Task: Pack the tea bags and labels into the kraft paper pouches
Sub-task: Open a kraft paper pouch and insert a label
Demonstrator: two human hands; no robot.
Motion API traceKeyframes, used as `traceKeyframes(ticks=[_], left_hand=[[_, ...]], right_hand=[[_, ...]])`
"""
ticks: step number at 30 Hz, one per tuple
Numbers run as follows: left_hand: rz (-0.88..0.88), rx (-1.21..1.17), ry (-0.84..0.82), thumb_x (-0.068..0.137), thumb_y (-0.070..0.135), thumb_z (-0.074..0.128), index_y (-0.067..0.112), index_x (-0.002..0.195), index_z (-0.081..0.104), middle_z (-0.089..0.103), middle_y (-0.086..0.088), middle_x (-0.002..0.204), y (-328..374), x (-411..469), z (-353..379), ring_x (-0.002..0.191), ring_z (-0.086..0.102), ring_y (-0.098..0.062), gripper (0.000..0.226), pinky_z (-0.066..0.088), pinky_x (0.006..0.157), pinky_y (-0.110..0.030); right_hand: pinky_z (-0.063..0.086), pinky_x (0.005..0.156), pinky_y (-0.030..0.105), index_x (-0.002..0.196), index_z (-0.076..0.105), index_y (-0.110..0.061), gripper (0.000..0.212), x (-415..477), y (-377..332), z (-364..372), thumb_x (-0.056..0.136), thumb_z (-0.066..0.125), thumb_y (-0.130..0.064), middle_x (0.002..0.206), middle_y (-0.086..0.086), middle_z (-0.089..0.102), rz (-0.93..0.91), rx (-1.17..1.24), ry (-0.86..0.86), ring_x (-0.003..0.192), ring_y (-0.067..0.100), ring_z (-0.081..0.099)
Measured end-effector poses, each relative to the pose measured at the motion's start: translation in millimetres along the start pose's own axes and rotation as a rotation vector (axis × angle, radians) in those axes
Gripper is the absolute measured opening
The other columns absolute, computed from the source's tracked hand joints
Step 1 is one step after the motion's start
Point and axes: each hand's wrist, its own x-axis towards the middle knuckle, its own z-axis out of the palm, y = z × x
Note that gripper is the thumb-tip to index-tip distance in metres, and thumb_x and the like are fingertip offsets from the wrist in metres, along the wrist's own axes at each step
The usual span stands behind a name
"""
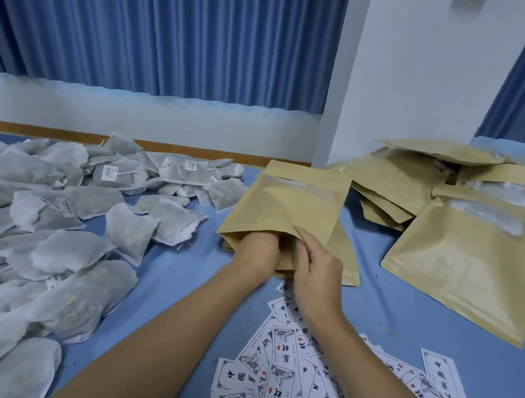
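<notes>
Fingers (307, 241) of my right hand (319, 276) pinch the pouch (288, 200) lip; my left hand (253, 249) sits inside, grip hidden; I'd hold the mouth wide.

Both bare forearms are reaching forward and converging. The left hand (256, 249) is sitting knuckle-deep inside the mouth of the kraft paper pouch (288, 200), with its fingers hidden. The right hand (316, 273) is pinching the pouch's open edge between thumb and outstretched index finger.
</notes>
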Motion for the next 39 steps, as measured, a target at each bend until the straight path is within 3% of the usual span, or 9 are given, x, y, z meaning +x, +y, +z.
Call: traceKeyframes(ticks=[4, 8, 15, 18, 22, 25, 27, 34, 39], left_hand=[[0.097, 0.159, -0.101, 0.103, 0.044, 0.039, 0.025, 0.143, 0.043, 0.046, -0.003, 0.145, -28.5, 31.9, -6.8, 0.131, 0.044, -0.026, 0.044, 0.032, 0.114, -0.038], [0.165, 0.155, -0.163, 0.101, 0.046, 0.037, 0.035, 0.116, 0.052, 0.058, 0.002, 0.126, -42.1, 28.8, -6.1, 0.113, 0.052, -0.022, 0.024, 0.039, 0.106, -0.037], [0.614, 0.084, 0.014, 0.097, 0.021, 0.044, 0.019, 0.113, 0.062, 0.066, -0.006, 0.115, -46.6, -18.7, -23.9, 0.105, 0.057, -0.024, 0.025, 0.042, 0.090, -0.029], [0.721, 0.029, 0.341, 0.088, 0.012, 0.054, 0.009, 0.104, 0.073, 0.070, -0.003, 0.083, -61.4, -41.2, -40.7, 0.073, 0.063, -0.021, 0.025, 0.048, 0.062, -0.030], [0.367, -0.033, 0.787, 0.085, 0.010, 0.058, 0.010, 0.091, 0.074, 0.067, -0.003, 0.083, -92.9, -55.9, -55.8, 0.073, 0.063, -0.025, 0.016, 0.049, 0.067, -0.037], [-0.323, 0.163, 0.507, 0.090, 0.033, 0.054, 0.026, 0.117, 0.061, 0.051, -0.009, 0.135, -122.4, -53.3, -56.5, 0.126, 0.046, -0.030, 0.029, 0.029, 0.103, -0.054], [-0.591, 0.164, 0.237, 0.092, 0.047, 0.047, 0.032, 0.134, 0.043, 0.040, -0.014, 0.148, -134.1, -52.7, -55.2, 0.137, 0.035, -0.033, 0.045, 0.023, 0.109, -0.058], [-0.421, -0.010, 0.314, 0.082, 0.053, 0.059, 0.040, 0.127, 0.045, 0.063, 0.002, 0.121, -122.6, -52.3, -42.3, 0.114, 0.056, -0.023, 0.050, 0.033, 0.092, -0.047], [-0.337, -0.288, 0.324, 0.057, 0.060, 0.061, 0.044, 0.135, 0.037, 0.050, 0.004, 0.121, -89.9, -57.8, -42.0, 0.117, 0.047, -0.020, 0.083, 0.037, 0.097, -0.046]], right_hand=[[0.035, 0.054, 0.012, 0.127, 0.069, -0.023, 0.033, -1.2, -1.3, -1.2, 0.101, 0.053, -0.009, 0.060, -0.016, 0.054, -0.051, -0.001, -0.065, 0.055, 0.007, 0.048], [0.032, 0.049, 0.007, 0.126, 0.069, -0.023, 0.036, 0.8, 0.5, -0.2, 0.100, 0.052, -0.004, 0.054, -0.015, 0.048, -0.064, -0.024, -0.104, 0.047, 0.006, 0.046], [0.032, 0.048, 0.001, 0.124, 0.070, -0.019, 0.033, -0.3, -2.5, -0.9, 0.100, 0.054, -0.002, 0.057, -0.009, 0.053, -0.098, -0.063, -0.094, 0.047, -0.001, 0.051], [0.032, 0.050, 0.003, 0.122, 0.070, -0.022, 0.034, 0.3, -1.4, 1.6, 0.099, 0.055, -0.003, 0.053, -0.017, 0.049, -0.095, -0.098, -0.103, 0.048, 0.001, 0.050], [0.033, 0.049, 0.009, 0.125, 0.070, -0.023, 0.035, 1.8, 3.8, 2.0, 0.099, 0.055, -0.004, 0.055, -0.007, 0.055, -0.064, -0.127, -0.112, 0.048, 0.005, 0.047], [0.035, 0.050, 0.008, 0.126, 0.070, -0.021, 0.034, 1.1, 3.0, 2.2, 0.099, 0.056, -0.003, 0.059, -0.009, 0.058, -0.055, -0.128, -0.122, 0.049, 0.002, 0.049], [0.035, 0.050, 0.008, 0.126, 0.070, -0.021, 0.034, 0.3, 1.9, 2.1, 0.100, 0.055, -0.004, 0.058, -0.009, 0.056, -0.047, -0.129, -0.124, 0.049, 0.002, 0.050], [0.037, 0.053, 0.007, 0.128, 0.069, -0.021, 0.034, 1.3, 2.1, 2.9, 0.101, 0.054, -0.006, 0.073, 0.000, 0.068, -0.020, -0.132, -0.140, 0.054, 0.002, 0.053], [0.038, 0.054, 0.009, 0.128, 0.069, -0.019, 0.033, 1.0, 2.4, 2.0, 0.101, 0.053, -0.006, 0.072, -0.001, 0.069, -0.022, -0.138, -0.128, 0.061, 0.007, 0.055]])
